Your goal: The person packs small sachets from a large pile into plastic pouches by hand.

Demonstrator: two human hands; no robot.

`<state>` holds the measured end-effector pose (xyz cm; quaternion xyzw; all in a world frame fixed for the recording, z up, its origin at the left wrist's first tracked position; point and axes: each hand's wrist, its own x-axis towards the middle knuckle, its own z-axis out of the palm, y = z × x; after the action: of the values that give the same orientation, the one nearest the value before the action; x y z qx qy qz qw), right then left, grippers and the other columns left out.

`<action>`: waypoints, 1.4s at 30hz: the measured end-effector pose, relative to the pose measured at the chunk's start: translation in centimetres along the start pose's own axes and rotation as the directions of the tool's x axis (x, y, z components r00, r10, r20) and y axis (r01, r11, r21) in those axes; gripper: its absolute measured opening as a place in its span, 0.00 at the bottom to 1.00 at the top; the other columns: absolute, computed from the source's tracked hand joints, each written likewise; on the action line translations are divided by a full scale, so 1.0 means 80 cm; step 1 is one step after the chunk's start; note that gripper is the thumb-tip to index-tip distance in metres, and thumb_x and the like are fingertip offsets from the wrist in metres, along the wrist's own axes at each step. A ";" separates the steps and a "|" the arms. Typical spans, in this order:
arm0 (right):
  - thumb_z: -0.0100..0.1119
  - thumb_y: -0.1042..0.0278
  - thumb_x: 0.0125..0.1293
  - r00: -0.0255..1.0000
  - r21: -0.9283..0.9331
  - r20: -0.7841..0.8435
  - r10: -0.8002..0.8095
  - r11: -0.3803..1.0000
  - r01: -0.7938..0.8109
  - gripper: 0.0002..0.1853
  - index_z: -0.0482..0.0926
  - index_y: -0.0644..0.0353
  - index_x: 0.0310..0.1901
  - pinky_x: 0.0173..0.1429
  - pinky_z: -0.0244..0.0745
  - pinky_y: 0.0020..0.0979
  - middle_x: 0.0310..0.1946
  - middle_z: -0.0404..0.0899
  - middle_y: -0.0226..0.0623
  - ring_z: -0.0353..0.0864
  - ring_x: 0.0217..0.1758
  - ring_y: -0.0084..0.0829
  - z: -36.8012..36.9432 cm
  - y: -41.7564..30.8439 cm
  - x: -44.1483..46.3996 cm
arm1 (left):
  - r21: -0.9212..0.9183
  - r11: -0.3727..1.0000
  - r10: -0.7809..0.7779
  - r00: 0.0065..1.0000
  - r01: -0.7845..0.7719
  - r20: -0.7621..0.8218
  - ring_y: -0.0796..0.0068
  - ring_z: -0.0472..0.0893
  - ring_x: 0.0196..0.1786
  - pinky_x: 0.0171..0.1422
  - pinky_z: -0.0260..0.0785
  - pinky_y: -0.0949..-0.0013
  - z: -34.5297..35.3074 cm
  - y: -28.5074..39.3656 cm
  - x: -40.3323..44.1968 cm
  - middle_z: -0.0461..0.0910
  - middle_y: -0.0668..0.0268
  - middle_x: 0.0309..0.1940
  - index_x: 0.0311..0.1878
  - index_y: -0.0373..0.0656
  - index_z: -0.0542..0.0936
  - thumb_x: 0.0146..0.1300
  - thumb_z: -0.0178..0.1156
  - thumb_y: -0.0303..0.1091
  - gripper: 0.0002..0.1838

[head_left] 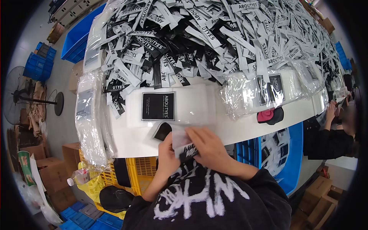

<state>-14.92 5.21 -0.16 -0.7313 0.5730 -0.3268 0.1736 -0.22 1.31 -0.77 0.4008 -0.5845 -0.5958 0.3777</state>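
Close to my body, at the table's front edge, both hands hold a translucent plastic bag (179, 138) with a black printed panel. My left hand (167, 158) grips it from the left with fingers closed. My right hand (209, 147) bends over its right side, fingers pressed on it. Between the hands sits a black-and-white packet (186, 151) lettered "ABO"; whether it is inside the bag or against it, I cannot tell. Just beyond lies a stack of frosted bags (195, 103), the top one with a black "ABOUTYES" label (158, 106).
A large heap of black and white "ABOUTYES" packets (207, 36) covers the table's far part. Clear-wrapped bag bundles lie left (90, 115) and right (264, 90). A pink-and-black item (270, 115) is near the edge. Below stand a blue bin (293, 157) and yellow crate (143, 172). Another person (331, 138) works at right.
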 end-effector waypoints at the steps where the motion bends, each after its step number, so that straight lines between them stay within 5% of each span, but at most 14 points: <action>1: 0.62 0.80 0.36 0.998 -0.039 0.042 -0.047 0.998 0.048 0.34 0.69 0.72 0.53 0.48 0.73 0.36 0.41 0.74 0.44 0.74 0.45 0.43 0.009 0.003 -0.003 | 0.083 0.996 -0.017 0.999 0.012 0.052 0.79 0.77 0.37 0.39 0.69 0.74 -0.004 0.002 0.003 0.77 0.65 0.35 0.40 0.34 0.77 0.53 0.58 0.18 0.10; 4: 0.59 0.82 0.35 0.989 0.046 0.035 -0.144 0.989 0.143 0.34 0.69 0.74 0.52 0.46 0.74 0.35 0.42 0.76 0.45 0.76 0.43 0.43 0.008 0.018 -0.002 | 0.255 0.960 -0.134 0.990 0.116 0.053 0.66 0.80 0.39 0.43 0.71 0.70 -0.004 0.015 0.004 0.77 0.55 0.37 0.37 0.35 0.78 0.46 0.62 0.21 0.12; 10: 0.60 0.82 0.37 0.968 0.177 -0.211 -0.133 0.969 0.171 0.27 0.76 0.70 0.47 0.37 0.75 0.33 0.39 0.79 0.45 0.80 0.36 0.41 -0.006 0.020 0.018 | 0.566 0.805 0.396 0.871 -0.178 -0.290 0.55 0.80 0.44 0.59 0.64 0.54 -0.004 0.005 0.012 0.80 0.61 0.40 0.42 0.36 0.74 0.46 0.63 0.23 0.17; 14: 0.60 0.83 0.44 0.982 0.411 -0.184 -0.053 0.903 0.126 0.20 0.80 0.66 0.44 0.29 0.73 0.27 0.28 0.81 0.40 0.81 0.26 0.35 -0.008 0.010 0.006 | 0.504 0.577 0.706 0.702 -0.642 0.087 0.47 0.70 0.59 0.69 0.51 0.48 -0.038 -0.012 -0.002 0.70 0.54 0.56 0.49 0.40 0.70 0.43 0.68 0.29 0.27; 18: 0.60 0.75 0.59 0.977 0.665 -0.010 0.214 0.731 -0.153 0.12 0.80 0.63 0.45 0.26 0.66 0.24 0.18 0.74 0.31 0.74 0.21 0.18 -0.022 0.006 0.000 | 0.483 0.646 0.579 0.792 -0.591 0.194 0.48 0.64 0.63 0.66 0.52 0.47 -0.004 0.004 0.011 0.63 0.52 0.60 0.60 0.39 0.65 0.36 0.73 0.35 0.43; 22: 0.58 0.74 0.62 0.919 0.669 -0.176 0.352 0.728 -0.151 0.15 0.77 0.64 0.51 0.24 0.56 0.19 0.18 0.67 0.22 0.62 0.20 0.12 -0.027 0.013 -0.002 | 0.555 0.731 0.328 0.918 -0.396 0.223 0.52 0.63 0.59 0.63 0.56 0.53 -0.002 0.001 0.010 0.63 0.53 0.56 0.68 0.36 0.54 0.29 0.77 0.35 0.59; 25: 0.50 0.66 0.68 0.907 0.966 -0.259 0.332 0.112 0.235 0.11 0.72 0.63 0.46 0.46 0.68 0.29 0.35 0.74 0.44 0.73 0.41 0.28 -0.036 0.031 0.007 | 0.603 0.713 0.245 0.933 -0.357 0.264 0.53 0.63 0.57 0.62 0.59 0.56 0.006 0.006 0.012 0.63 0.53 0.54 0.69 0.36 0.52 0.28 0.77 0.34 0.61; 28: 0.45 0.62 0.70 0.944 0.980 -0.200 0.264 0.062 0.190 0.11 0.69 0.63 0.42 0.60 0.64 0.37 0.47 0.74 0.52 0.70 0.55 0.37 -0.031 0.032 0.010 | 0.554 0.747 0.265 0.929 -0.367 0.259 0.54 0.64 0.56 0.60 0.60 0.58 0.015 0.003 0.010 0.63 0.54 0.54 0.70 0.36 0.51 0.29 0.77 0.34 0.62; 31: 0.44 0.66 0.71 0.983 0.818 -0.121 0.140 0.575 0.019 0.10 0.68 0.63 0.46 0.63 0.63 0.38 0.55 0.72 0.54 0.67 0.62 0.37 -0.024 0.028 0.012 | 0.484 0.795 0.299 0.930 -0.366 0.211 0.51 0.63 0.59 0.61 0.58 0.55 0.016 0.000 0.007 0.63 0.52 0.56 0.70 0.37 0.52 0.32 0.77 0.35 0.60; 35: 0.51 0.80 0.66 0.942 0.936 0.072 0.326 0.303 -0.176 0.10 0.70 0.66 0.48 0.63 0.66 0.32 0.56 0.73 0.47 0.70 0.62 0.34 -0.018 0.019 0.001 | 0.441 0.858 0.180 0.959 -0.263 0.221 0.46 0.56 0.66 0.65 0.55 0.52 -0.001 0.024 0.014 0.57 0.50 0.64 0.71 0.37 0.49 0.33 0.78 0.36 0.62; 36: 0.53 0.81 0.64 0.940 0.939 0.073 0.334 0.295 -0.178 0.12 0.70 0.66 0.50 0.63 0.66 0.32 0.57 0.73 0.47 0.71 0.62 0.34 -0.019 0.019 0.001 | 0.419 0.859 0.286 0.955 -0.294 0.084 0.52 0.70 0.59 0.59 0.65 0.58 -0.004 0.023 0.020 0.68 0.49 0.58 0.67 0.37 0.60 0.45 0.74 0.34 0.46; 39: 0.59 0.82 0.61 0.927 0.945 0.084 0.365 0.266 -0.190 0.21 0.69 0.66 0.56 0.62 0.68 0.32 0.57 0.73 0.47 0.73 0.61 0.35 -0.022 0.014 -0.001 | 0.435 0.899 -0.068 0.962 -0.056 0.265 0.62 0.81 0.35 0.41 0.72 0.68 -0.044 0.009 0.021 0.80 0.53 0.37 0.53 0.37 0.75 0.58 0.64 0.30 0.20; 40: 0.61 0.81 0.59 0.868 0.954 -0.123 0.480 0.299 -0.031 0.21 0.72 0.68 0.55 0.57 0.72 0.30 0.53 0.77 0.44 0.79 0.53 0.32 -0.019 0.000 0.010 | 0.443 0.891 -0.024 0.967 -0.095 0.255 0.63 0.80 0.30 0.36 0.71 0.69 -0.044 0.011 0.021 0.79 0.54 0.32 0.49 0.37 0.76 0.60 0.61 0.29 0.14; 42: 0.60 0.83 0.58 0.881 0.717 -0.276 0.384 0.693 -0.077 0.22 0.71 0.66 0.55 0.52 0.76 0.31 0.48 0.79 0.47 0.82 0.47 0.33 -0.023 0.016 0.003 | 0.462 0.871 0.063 0.970 -0.168 0.233 0.64 0.78 0.19 0.27 0.69 0.71 -0.043 0.021 0.019 0.77 0.56 0.20 0.40 0.37 0.80 0.64 0.56 0.26 0.05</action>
<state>-17.06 4.80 0.42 -0.4500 0.5226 -0.6342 0.3497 2.34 -1.46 0.83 0.3804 -0.7731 -0.4482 0.2381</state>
